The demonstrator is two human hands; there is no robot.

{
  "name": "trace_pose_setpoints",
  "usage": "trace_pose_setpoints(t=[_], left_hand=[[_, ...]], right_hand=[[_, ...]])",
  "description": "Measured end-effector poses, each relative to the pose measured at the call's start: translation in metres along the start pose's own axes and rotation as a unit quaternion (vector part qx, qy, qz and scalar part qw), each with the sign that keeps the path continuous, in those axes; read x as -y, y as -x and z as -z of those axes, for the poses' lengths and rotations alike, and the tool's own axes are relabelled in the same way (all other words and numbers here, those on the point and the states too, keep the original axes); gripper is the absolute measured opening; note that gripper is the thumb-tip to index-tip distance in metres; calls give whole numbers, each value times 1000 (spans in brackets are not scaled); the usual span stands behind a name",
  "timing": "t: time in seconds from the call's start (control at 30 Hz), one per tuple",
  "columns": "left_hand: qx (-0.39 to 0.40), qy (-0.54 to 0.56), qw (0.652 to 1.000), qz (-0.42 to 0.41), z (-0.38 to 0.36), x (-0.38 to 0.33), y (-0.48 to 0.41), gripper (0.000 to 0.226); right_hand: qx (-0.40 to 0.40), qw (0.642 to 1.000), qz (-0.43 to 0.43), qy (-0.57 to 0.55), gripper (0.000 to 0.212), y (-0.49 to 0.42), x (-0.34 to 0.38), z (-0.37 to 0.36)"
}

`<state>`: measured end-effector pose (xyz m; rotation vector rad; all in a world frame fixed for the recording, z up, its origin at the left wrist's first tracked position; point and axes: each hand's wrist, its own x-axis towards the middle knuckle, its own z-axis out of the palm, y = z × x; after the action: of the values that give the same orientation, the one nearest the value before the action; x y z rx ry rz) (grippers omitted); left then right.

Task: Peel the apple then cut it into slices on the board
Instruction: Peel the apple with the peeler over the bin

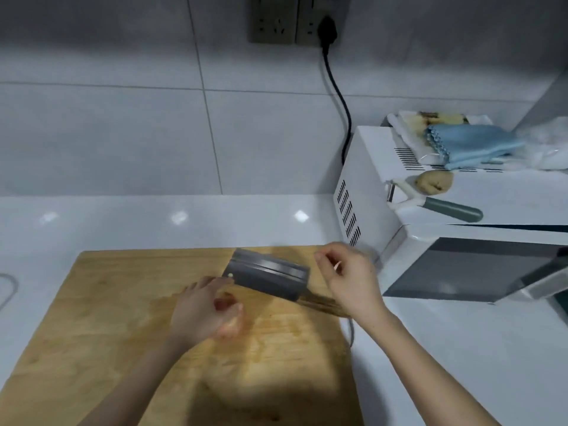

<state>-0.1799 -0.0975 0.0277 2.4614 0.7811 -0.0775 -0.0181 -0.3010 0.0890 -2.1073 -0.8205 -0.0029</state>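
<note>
Left hand (199,312) grips blurred apple (229,315) on board (92,333), cleaver (267,273) flat just beyond; right hand (347,278) loose, holding nothing, above cleaver handle near board's right edge.

Blurred apple piece (228,307) in left hand (201,313); cleaver handle (319,302) partly beneath right hand (347,281)

Bare board (92,318) at the left; cleaver (267,276) across its far middle, microwave (461,265) close on the right.

Pale tiled wall (123,133) bearing a double socket (273,23) (one black plug (327,30), cable (341,96) trailing down); glossy white surface (153,219) reflecting three lights; white microwave (387,167) at right.
</note>
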Motion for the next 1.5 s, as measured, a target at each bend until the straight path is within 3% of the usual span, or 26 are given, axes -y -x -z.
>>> trace_pose_setpoints(t=[0.07,0.13,0.2,0.3,0.6,0.67,0.77,0.87,0.93,1.07,1.2,1.3,1.43,1.5], left_hand=[[-44,31,998,-18,10,-9,-6,50],[-66,51,996,-37,17,-22,-10,30],[-72,53,995,-50,22,-34,-11,23],[-81,51,993,-63,27,-48,-11,24],[-86,58,991,-81,36,-52,-3,21],[-86,77,990,-79,36,-47,-2,16],[-94,94,989,-69,38,-39,0,13],[-90,103,989,-52,37,-32,0,7],[-86,104,991,-9,35,-27,-2,5],[-41,125,988,86,20,1,-8,4],[24,156,980,121,2,25,-8,19],[80,290,929,216,-2,27,-11,31],[155,444,831,296,-8,27,-14,41],[166,471,810,308,-8,30,-17,42]], right_hand=[[-126,989,45,67,10,-14,1,38],[-233,955,74,168,9,-30,-9,74],[-263,921,65,281,15,-43,-24,100],[-201,901,27,383,18,-56,-48,123],[-51,883,56,463,36,-77,-62,155],[-54,895,67,438,34,-74,-52,154],[-78,954,53,283,21,-62,-19,136],[26,994,29,101,12,-34,5,98],[87,994,35,58,14,-13,13,64],[208,976,-42,41,26,19,22,-2],[230,941,-227,-104,61,29,25,-60],[192,898,-340,-205,55,25,21,-96],[181,897,-350,-200,24,34,22,-130],[167,900,-355,-191,15,41,24,-141]])
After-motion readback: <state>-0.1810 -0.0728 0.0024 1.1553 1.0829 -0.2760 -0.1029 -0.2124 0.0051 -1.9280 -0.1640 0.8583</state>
